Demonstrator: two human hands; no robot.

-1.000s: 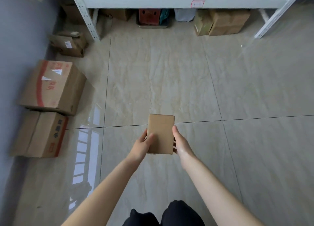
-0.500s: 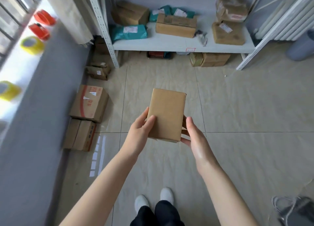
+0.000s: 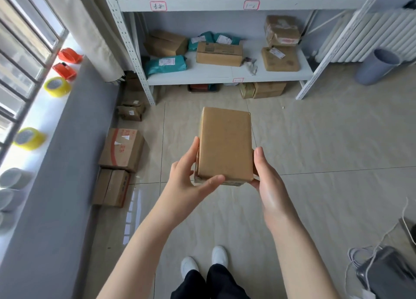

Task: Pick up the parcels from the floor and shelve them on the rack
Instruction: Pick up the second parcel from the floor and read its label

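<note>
A plain brown cardboard parcel (image 3: 225, 143) is held in the air in front of me, long side pointing at the rack. My left hand (image 3: 188, 175) grips its near left corner, thumb across the front edge. My right hand (image 3: 269, 181) presses against its right side. The white metal rack (image 3: 211, 77) stands ahead across the tiled floor. Its low shelf carries several brown boxes and teal mail bags. A higher shelf edge (image 3: 202, 5) bears red-framed labels.
Cardboard boxes (image 3: 121, 149) lie on the floor along the left wall, with a small one (image 3: 130, 111) near the rack's leg. More boxes (image 3: 262, 90) sit under the rack. Tape rolls (image 3: 57, 86) line the windowsill. A grey bin (image 3: 377, 66) and cables (image 3: 364, 260) are at right.
I have stood up and raised my view from the floor to the rack. The parcel has risen with both hands and is now held higher, closer to the rack.
</note>
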